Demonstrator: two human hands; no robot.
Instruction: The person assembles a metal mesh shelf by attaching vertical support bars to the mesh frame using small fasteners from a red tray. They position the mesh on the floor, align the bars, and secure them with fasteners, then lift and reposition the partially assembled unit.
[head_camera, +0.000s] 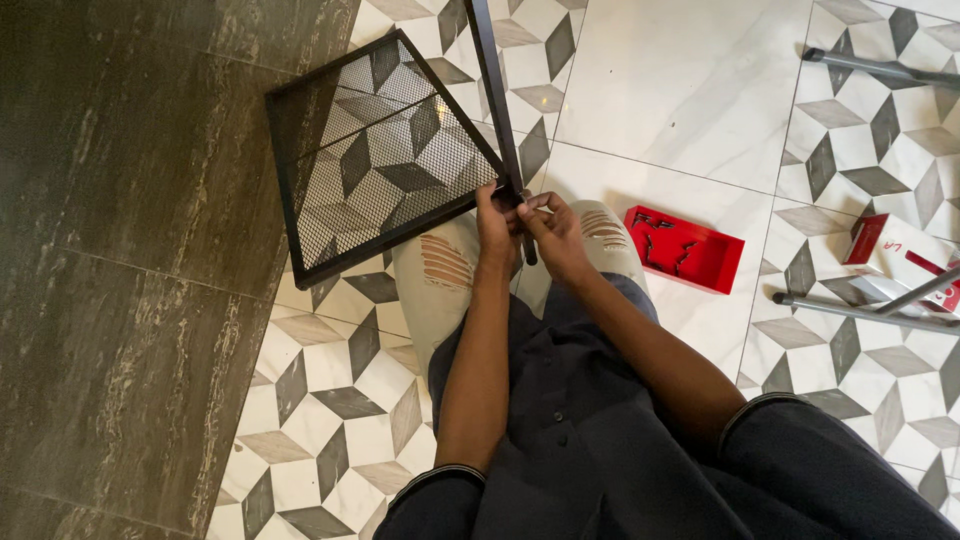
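A black square metal mesh panel (380, 150) with a frame tilts above the patterned floor in front of my knees. A black metal bar (492, 80) runs from the top edge down to the panel's near corner. My left hand (496, 222) grips that corner where panel and bar meet. My right hand (553, 228) is pinched against the same joint from the right, fingers closed on the bar's lower end; whether it holds a small part there I cannot tell.
A shallow red tray (690, 250) with several small black screws lies on the tiles to the right. Grey metal tubes (870, 66) (860, 312) and a red and white box (900, 250) lie at the far right. Dark marble flooring (120, 250) fills the left.
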